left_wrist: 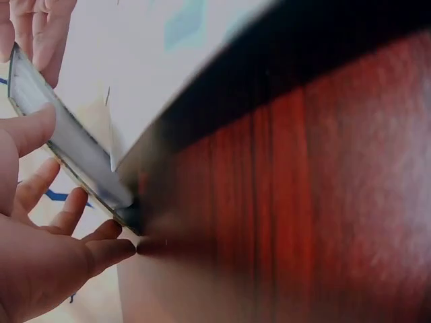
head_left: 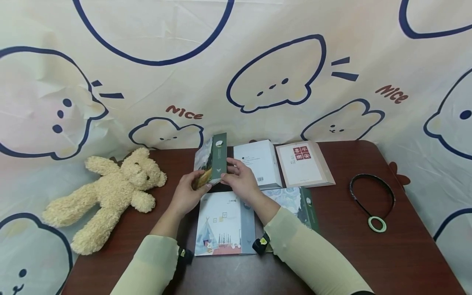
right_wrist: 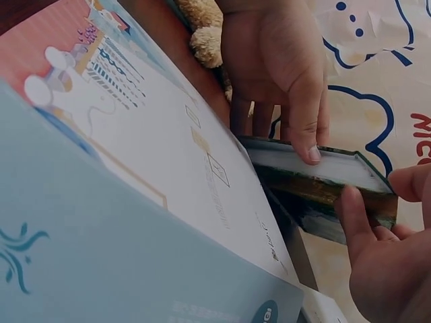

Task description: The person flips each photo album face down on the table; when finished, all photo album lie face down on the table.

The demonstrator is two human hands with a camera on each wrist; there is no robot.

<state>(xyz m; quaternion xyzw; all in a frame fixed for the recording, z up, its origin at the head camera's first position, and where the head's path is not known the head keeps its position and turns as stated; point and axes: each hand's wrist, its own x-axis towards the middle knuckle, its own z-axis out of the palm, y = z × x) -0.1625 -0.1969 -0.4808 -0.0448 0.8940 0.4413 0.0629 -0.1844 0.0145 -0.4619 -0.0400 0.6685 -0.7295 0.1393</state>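
A thick book (head_left: 218,157) with a green spine and a landscape cover is held up between both hands at the back middle of the table. My left hand (head_left: 187,193) grips its lower left part, thumb on the page edge and fingers along the cover. On the spine side, my right hand (head_left: 241,180) pinches the lower corner. The right wrist view shows the page edge of the book (right_wrist: 326,163) between the thumbs and fingers of both hands. Below the hands lies a white book (head_left: 221,223) with a tent picture and a blue spine.
A blue patterned book (head_left: 287,196) with a green spine lies partly under my right forearm. Behind it are a white book (head_left: 254,162) and a cream book (head_left: 304,166) with red characters. A teddy bear (head_left: 114,192) lies left; a black cord loop (head_left: 391,192) with a green ring lies right.
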